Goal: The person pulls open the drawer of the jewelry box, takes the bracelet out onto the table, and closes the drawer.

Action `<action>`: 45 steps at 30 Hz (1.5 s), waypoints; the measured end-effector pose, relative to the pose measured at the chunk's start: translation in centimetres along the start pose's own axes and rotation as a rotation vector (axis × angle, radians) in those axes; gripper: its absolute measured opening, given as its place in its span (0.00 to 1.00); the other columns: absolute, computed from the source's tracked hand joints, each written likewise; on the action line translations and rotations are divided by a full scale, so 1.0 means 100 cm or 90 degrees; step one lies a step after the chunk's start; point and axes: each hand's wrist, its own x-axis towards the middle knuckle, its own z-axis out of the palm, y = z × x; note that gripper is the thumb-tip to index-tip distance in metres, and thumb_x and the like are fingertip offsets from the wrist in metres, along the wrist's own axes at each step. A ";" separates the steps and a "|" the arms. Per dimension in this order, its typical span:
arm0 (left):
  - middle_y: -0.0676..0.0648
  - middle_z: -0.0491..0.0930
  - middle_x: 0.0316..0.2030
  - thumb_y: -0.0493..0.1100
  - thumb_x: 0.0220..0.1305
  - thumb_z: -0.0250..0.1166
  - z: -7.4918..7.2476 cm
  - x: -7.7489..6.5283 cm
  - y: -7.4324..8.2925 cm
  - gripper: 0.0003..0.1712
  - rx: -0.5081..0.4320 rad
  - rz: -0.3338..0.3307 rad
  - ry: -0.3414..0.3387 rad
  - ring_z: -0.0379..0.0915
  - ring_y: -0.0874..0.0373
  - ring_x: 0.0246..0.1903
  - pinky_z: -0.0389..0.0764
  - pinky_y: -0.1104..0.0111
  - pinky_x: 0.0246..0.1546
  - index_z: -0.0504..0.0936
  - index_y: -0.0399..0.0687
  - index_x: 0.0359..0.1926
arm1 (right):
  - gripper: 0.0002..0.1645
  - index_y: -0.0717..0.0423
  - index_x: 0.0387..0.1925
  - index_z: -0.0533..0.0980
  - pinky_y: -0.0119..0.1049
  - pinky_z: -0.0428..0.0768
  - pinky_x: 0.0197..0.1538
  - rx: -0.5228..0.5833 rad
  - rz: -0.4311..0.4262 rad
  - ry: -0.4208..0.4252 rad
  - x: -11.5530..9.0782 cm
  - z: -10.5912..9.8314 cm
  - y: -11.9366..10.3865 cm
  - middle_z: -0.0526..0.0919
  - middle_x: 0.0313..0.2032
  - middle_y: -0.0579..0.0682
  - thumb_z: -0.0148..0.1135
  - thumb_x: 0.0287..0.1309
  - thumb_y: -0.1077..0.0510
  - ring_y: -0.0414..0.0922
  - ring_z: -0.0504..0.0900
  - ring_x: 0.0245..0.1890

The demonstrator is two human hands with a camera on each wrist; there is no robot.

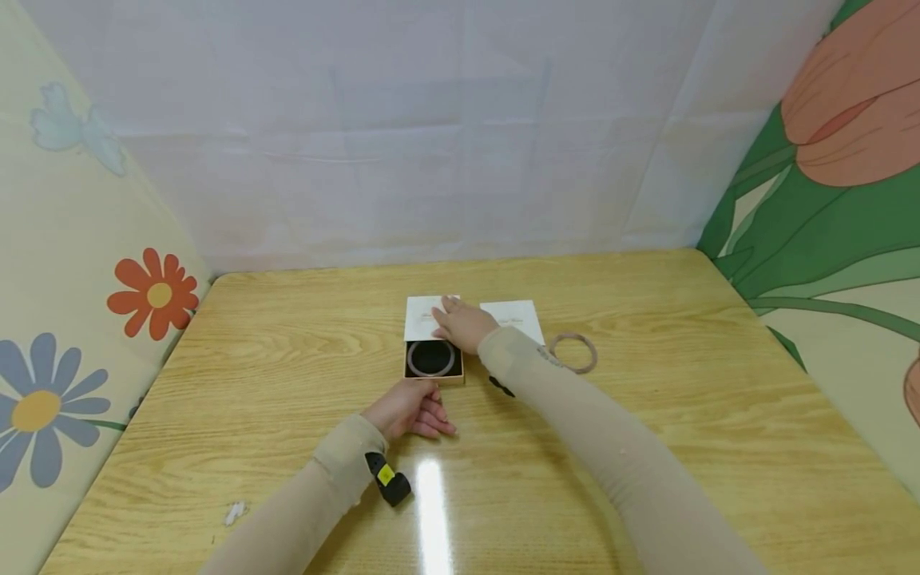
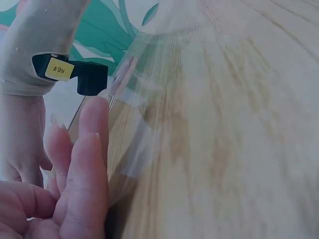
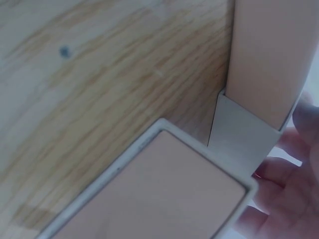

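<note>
A small box (image 1: pixel 435 380) sits open on the desk, straight ahead of the person, with a ring (image 1: pixel 431 374) lying flat on its black lining (image 1: pixel 431 357). Its white lid (image 1: pixel 424 323) lies just beyond the opening, so lid and box together form a strip whose long axis runs away from the person; whether the two are joined cannot be told. The box stands between the hands along this line. The left hand (image 1: pixel 410 409) is nearer its front wall, from the near side: the thumb side appears to touch there, while the other fingers are loosely bent, gripping nothing. The right hand (image 1: pixel 467 323) reaches farther, coming in from the right with fingers spread apart over the lid; how firmly they press cannot be told. Behind that wrist, to the right of the lid, a second white panel (image 1: pixel 519 319) is partly hidden by the arm. Just beside it, farther right, a second ring (image 1: pixel 594 353) lies on the desk (image 1: pixel 287 335). Well apart, near the left forearm, is a white scrap (image 1: pixel 235 513). A pale cloth (image 1: pixel 460 184) hangs beyond the far edge.
</note>
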 end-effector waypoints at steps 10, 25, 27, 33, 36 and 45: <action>0.48 0.77 0.18 0.37 0.72 0.39 0.001 -0.002 -0.003 0.14 -0.008 -0.001 -0.015 0.83 0.55 0.24 0.82 0.70 0.21 0.68 0.43 0.29 | 0.33 0.57 0.74 0.55 0.44 0.52 0.73 0.004 0.004 -0.004 -0.001 -0.001 -0.001 0.49 0.74 0.61 0.41 0.75 0.47 0.53 0.48 0.74; 0.48 0.77 0.18 0.37 0.71 0.39 0.004 -0.004 -0.006 0.13 -0.001 0.002 -0.009 0.83 0.54 0.24 0.83 0.68 0.21 0.67 0.43 0.29 | 0.33 0.57 0.74 0.55 0.43 0.52 0.73 0.007 0.005 -0.006 -0.001 -0.001 -0.001 0.49 0.74 0.61 0.42 0.75 0.47 0.53 0.48 0.74; 0.48 0.77 0.18 0.38 0.72 0.39 0.003 -0.005 -0.006 0.14 0.000 0.002 -0.011 0.83 0.54 0.24 0.83 0.68 0.21 0.68 0.43 0.30 | 0.33 0.57 0.74 0.55 0.43 0.52 0.73 0.009 0.005 -0.006 -0.001 -0.002 -0.001 0.49 0.74 0.61 0.42 0.75 0.47 0.53 0.48 0.74; 0.46 0.77 0.20 0.39 0.73 0.42 0.001 -0.012 -0.004 0.16 0.028 0.009 -0.003 0.82 0.55 0.23 0.83 0.69 0.21 0.74 0.34 0.37 | 0.33 0.57 0.74 0.55 0.44 0.53 0.73 0.010 0.005 -0.007 -0.001 -0.001 -0.001 0.49 0.74 0.61 0.42 0.75 0.47 0.53 0.48 0.74; 0.46 0.78 0.19 0.39 0.71 0.45 0.002 -0.018 0.001 0.17 0.071 0.027 0.015 0.81 0.57 0.20 0.81 0.71 0.19 0.76 0.30 0.38 | 0.33 0.57 0.74 0.55 0.44 0.54 0.73 0.007 0.004 -0.005 0.000 -0.001 -0.002 0.50 0.74 0.61 0.42 0.75 0.47 0.53 0.49 0.74; 0.46 0.77 0.16 0.36 0.70 0.55 0.007 -0.026 0.028 0.15 0.266 0.199 0.155 0.71 0.61 0.12 0.76 0.72 0.16 0.80 0.27 0.32 | 0.33 0.56 0.74 0.56 0.44 0.57 0.72 -0.019 0.002 -0.003 0.000 -0.002 -0.002 0.51 0.73 0.61 0.42 0.75 0.46 0.53 0.50 0.73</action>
